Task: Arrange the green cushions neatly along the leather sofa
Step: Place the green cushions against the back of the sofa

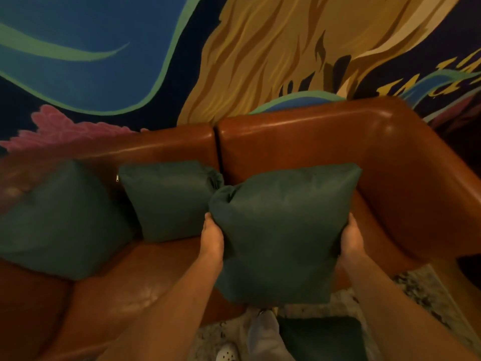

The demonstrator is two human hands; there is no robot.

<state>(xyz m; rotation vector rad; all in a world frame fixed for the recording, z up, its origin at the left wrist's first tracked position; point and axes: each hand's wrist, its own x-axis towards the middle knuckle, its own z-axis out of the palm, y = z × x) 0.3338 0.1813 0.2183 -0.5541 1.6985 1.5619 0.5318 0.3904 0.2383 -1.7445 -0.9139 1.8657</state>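
Held cushion (281,230) — clasped at both sides by the left hand (212,237) and right hand (351,237), above the leather sofa (299,142) seat at 3 o'clock. Two cushions lean on the backrest: middle cushion (169,199) at centre, left cushion (62,220) at 9 o'clock. Risk — set down carelessly, it could knock the middle cushion askew or slump forward.

wall mural (234,48) blue, gold, pink | speckled floor (421,290) | dim light

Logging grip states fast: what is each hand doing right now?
Left hand: closed on the left edge of the held green cushion.
Right hand: closed on the same cushion's right edge.
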